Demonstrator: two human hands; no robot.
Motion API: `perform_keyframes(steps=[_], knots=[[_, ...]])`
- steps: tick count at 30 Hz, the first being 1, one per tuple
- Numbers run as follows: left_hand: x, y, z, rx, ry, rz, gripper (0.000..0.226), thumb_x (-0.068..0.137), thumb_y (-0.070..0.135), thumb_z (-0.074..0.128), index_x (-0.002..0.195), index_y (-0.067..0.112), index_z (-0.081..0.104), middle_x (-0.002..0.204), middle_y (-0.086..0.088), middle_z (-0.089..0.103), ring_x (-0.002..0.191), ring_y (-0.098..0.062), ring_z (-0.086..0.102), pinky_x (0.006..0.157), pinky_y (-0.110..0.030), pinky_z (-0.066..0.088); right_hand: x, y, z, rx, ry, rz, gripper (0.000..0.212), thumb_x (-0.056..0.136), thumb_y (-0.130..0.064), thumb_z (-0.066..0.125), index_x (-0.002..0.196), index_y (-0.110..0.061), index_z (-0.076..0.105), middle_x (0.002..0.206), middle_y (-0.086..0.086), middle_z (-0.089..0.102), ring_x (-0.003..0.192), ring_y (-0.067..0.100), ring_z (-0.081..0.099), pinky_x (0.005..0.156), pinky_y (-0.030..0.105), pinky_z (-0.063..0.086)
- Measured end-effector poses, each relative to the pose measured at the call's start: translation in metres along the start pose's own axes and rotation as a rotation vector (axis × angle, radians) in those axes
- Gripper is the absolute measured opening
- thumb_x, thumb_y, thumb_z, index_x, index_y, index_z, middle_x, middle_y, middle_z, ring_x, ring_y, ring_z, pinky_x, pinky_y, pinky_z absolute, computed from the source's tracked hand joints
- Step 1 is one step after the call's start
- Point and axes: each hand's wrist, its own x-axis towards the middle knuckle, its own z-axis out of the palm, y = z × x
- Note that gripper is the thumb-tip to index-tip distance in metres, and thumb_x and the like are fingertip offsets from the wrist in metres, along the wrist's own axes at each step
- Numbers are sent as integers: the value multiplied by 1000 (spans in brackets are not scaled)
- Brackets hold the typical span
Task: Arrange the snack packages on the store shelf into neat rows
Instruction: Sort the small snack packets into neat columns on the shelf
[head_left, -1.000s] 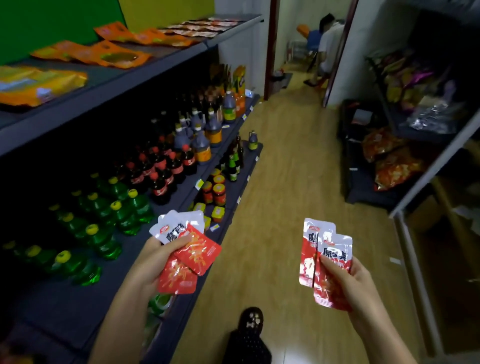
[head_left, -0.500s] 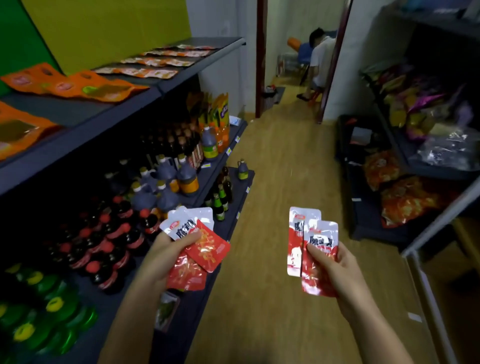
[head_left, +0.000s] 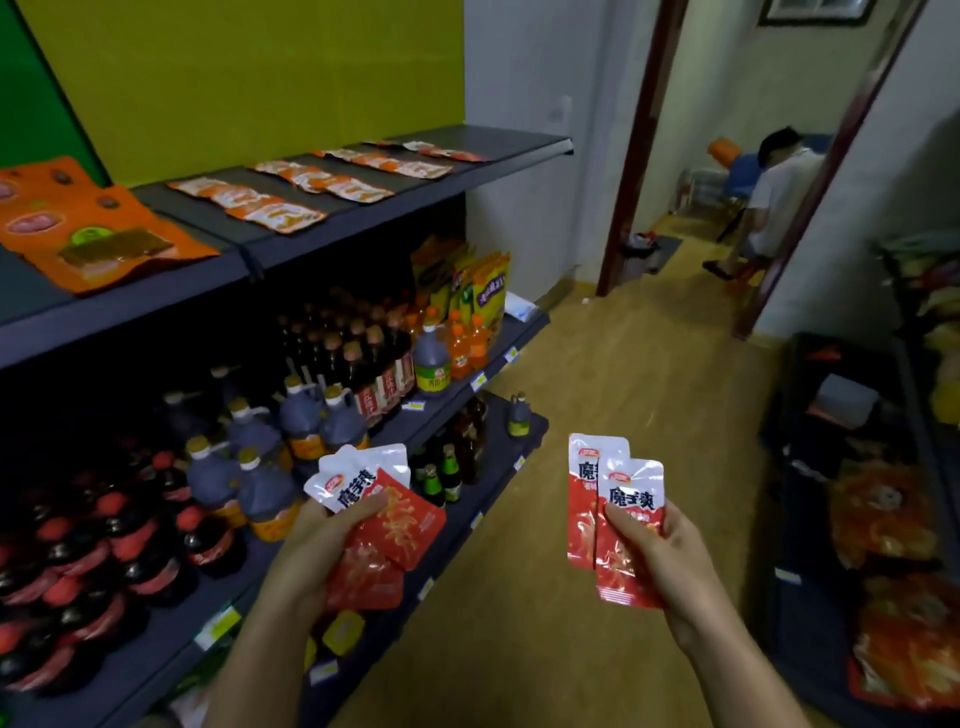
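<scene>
**Both hands full, top shelf swings into view**

The left hand (head_left: 322, 540) grips a fan of snack packets (head_left: 395, 519), red and white, thumb pressed across the front. It is the same hold as half a second ago. The right hand (head_left: 660, 556) holds a pair of snack packets (head_left: 618, 499), overlapped and upright. Its fingers (head_left: 675, 530) are curled round their lower halves, and that grip is unchanged too.

Both bunches are up in the air over the aisle floor (head_left: 623, 374), the fan just in front of the lower shelf edges. Neither has been set on a shelf.

What has changed is the view, which has lifted and travelled along the aisle. The top shelf (head_left: 363, 221) now looms larger on the left. Orange-and-white packets (head_left: 283, 210) lie flat on it in overlapping rows, with big orange pouches (head_left: 88, 234) at its near end. Dark bottles (head_left: 311, 415) crowd the middle shelf below. A person (head_left: 779, 197) shows nearer beyond the doorway.
</scene>
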Motion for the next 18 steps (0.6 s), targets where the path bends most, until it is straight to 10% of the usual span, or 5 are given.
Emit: perform_keyframes(steps=[15,18], knots=[[182,9,178,-79,74,-28,18,82,4,65,100,7,65,83,-14,74,77,-29,70,71,-39,55,264,-58,-18,-79,-183,74,21,80,-8,68,100,-7,63,77,6,75,60,15,70,48,22,52],[236,37,215,-83,16,0,16,82,4,65,94,13,66,76,-6,76,69,-20,72,56,-28,55,321,-88,-10,-120,-236,36,16,79,-10,68,94,-12,64,76,4,75,60,13,70,48,21,51]])
